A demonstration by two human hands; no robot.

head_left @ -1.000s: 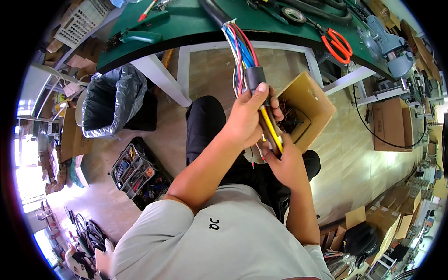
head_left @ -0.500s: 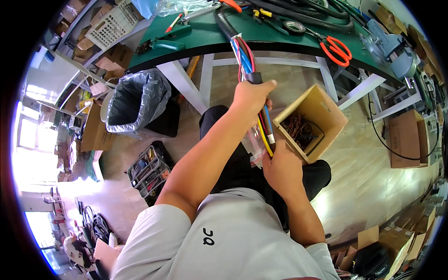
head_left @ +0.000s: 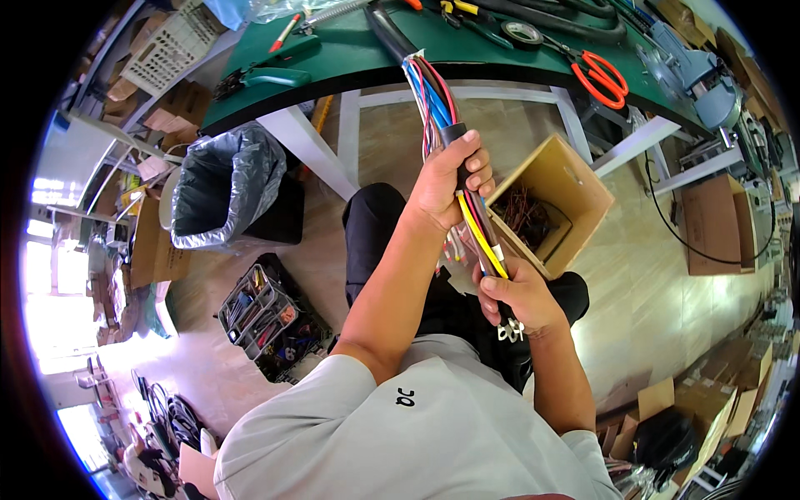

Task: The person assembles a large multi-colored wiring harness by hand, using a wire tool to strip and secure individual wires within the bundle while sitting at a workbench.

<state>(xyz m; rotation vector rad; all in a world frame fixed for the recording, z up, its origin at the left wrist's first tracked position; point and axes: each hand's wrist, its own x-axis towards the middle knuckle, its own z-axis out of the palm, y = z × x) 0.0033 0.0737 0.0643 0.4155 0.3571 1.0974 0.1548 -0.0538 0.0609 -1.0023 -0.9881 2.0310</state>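
Observation:
A thick black cable (head_left: 390, 33) comes down over the bench edge, its jacket stripped so that blue, pink, brown and white wires (head_left: 432, 96) show. My left hand (head_left: 450, 179) is wrapped round the bundle at a short black sleeve (head_left: 452, 133). Below it, my right hand (head_left: 525, 296) grips the lower wires, with a yellow wire (head_left: 479, 229) running into its fingers. Metal lug terminals (head_left: 510, 332) stick out under the right fingers. Some thinner wires hang loose beside the left hand, partly hidden by it.
On the green bench (head_left: 350, 62) lie red-handled scissors (head_left: 600, 79), black tape (head_left: 522, 33) and green-handled pliers (head_left: 271, 77). A wooden box (head_left: 587, 196) with wire scraps stands right of my hands. To the left are a lined bin (head_left: 225, 187) and a tool tray (head_left: 267, 312).
My right hand has slid down and turned, and the lug terminals now show beneath it. My left fingers have closed further round the sleeve. The view has shifted slightly.

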